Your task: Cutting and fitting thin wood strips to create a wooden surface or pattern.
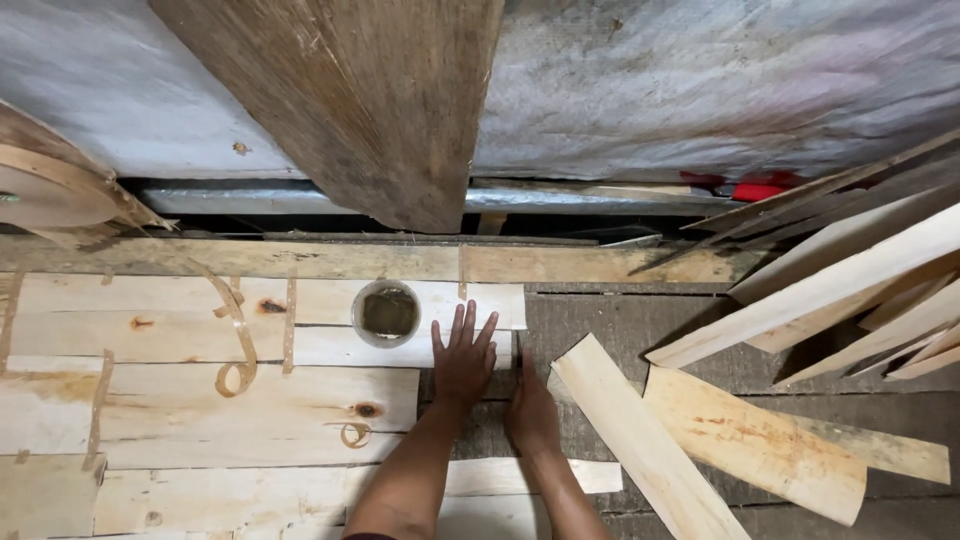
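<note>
Left hand (462, 358) flat on veneer sheet (400, 348); right hand (530, 408) at its edge.

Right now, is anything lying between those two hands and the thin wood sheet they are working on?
Nothing visible. The left hand lies flat on the pale veneer sheet, fingers spread, and the right hand sits at its right edge. The small round cup stands on the sheet just left of the fingertips, apart from them.
</note>
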